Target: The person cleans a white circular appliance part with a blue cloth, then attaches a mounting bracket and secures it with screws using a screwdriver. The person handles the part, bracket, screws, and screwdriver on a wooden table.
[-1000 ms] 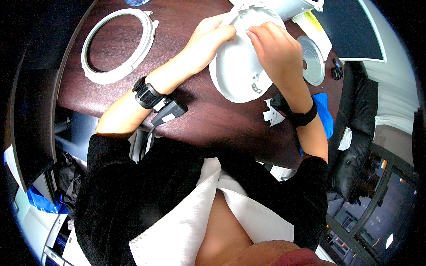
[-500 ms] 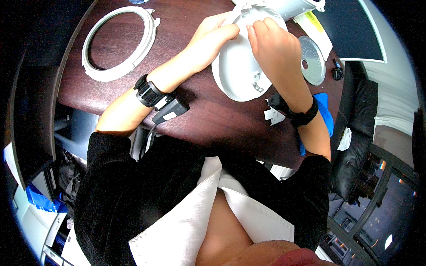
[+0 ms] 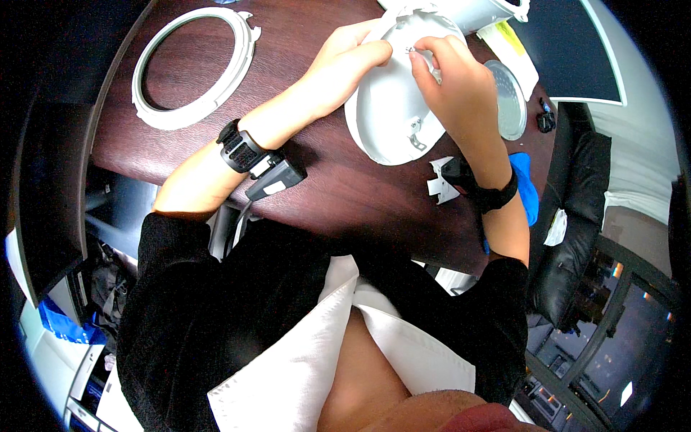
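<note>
A white oval shell [image 3: 385, 119], shaped like a shallow lid housing, stands tilted above the far middle of the dark wooden table. My left hand [image 3: 342, 61] grips its left rim, thumb over the inside and fingers behind it. Inside the shell, the thumb and forefinger of my right hand [image 3: 461, 75] come together beside a small fitting near the top; whatever is between them is too small to name. A small metal bracket [image 3: 416, 135] is fixed lower inside the shell. Both wrists wear black straps, each with a small device.
On the left of the table [image 3: 324, 187] lies a white ring [image 3: 160, 119] with tabs. Right of the shell are a round metal disc [image 3: 512, 108], a white clip-shaped part [image 3: 441, 189] and a blue cloth [image 3: 524, 183]. A white pot-like body [image 3: 486, 14] stands behind.
My right hand has drawn slightly right and down, and its curled fingers have loosened, uncovering the small fitting inside the shell. My left hand keeps its grip on the rim.
</note>
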The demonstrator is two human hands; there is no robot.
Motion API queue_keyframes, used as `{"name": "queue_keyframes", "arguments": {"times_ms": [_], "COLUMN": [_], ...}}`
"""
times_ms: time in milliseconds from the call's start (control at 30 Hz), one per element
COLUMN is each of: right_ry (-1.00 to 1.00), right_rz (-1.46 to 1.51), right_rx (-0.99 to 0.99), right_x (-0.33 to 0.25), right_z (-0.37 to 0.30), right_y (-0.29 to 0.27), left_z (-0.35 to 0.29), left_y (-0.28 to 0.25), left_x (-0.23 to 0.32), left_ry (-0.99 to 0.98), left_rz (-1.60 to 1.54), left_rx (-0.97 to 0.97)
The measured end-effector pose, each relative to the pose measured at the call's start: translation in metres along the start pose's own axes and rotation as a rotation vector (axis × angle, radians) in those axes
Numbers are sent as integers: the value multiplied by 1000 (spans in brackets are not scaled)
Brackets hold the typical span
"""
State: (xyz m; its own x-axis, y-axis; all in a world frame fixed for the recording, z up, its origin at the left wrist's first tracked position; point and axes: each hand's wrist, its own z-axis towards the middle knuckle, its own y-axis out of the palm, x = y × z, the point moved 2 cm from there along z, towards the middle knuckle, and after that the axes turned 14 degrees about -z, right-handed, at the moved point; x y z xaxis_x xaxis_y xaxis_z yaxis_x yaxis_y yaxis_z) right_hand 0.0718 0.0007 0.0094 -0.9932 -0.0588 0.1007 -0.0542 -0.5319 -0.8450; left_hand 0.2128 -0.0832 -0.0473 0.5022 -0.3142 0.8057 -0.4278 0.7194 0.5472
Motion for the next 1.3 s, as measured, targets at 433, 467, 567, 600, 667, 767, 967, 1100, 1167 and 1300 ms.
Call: {"name": "queue_keyframes", "arguments": {"times_ms": [433, 467, 567, 600, 667, 767, 967, 1100, 1167, 1300], "right_ry": [-31, -20, -19, -25, -74, -161, -139, -45, 152, 448], "right_rz": [-82, -60, -1, 20, 5, -72, -113, 8, 116, 345], "right_rx": [1, 4, -19, -31, -76, -105, -148, -61, -61, -84], "right_x": [0, 3, 4, 3, 4, 3, -3, -5, -15, -24], "right_z": [3, 4, 5, 7, 7, 7, 8, 2, -1, 0], "right_y": [16, 20, 14, 10, 1, -2, -1, 9, 7, 3], "left_z": [0, -1, -2, -1, -1, -1, -7, -9, -11, -11], "left_y": [1, 2, 3, 1, 0, 1, 9, 13, 14, 15], "left_x": [1, 1, 2, 2, 2, 4, 7, 9, 9, 16], "left_ry": [33, 32, 32, 32, 17, -4, 34, 68, 110, 299], "left_rz": [39, 26, 4, 8, 34, 64, 35, 108, 170, 402], "left_rx": [-16, -15, -22, -31, -46, -54, -29, -11, 0, -37]}}
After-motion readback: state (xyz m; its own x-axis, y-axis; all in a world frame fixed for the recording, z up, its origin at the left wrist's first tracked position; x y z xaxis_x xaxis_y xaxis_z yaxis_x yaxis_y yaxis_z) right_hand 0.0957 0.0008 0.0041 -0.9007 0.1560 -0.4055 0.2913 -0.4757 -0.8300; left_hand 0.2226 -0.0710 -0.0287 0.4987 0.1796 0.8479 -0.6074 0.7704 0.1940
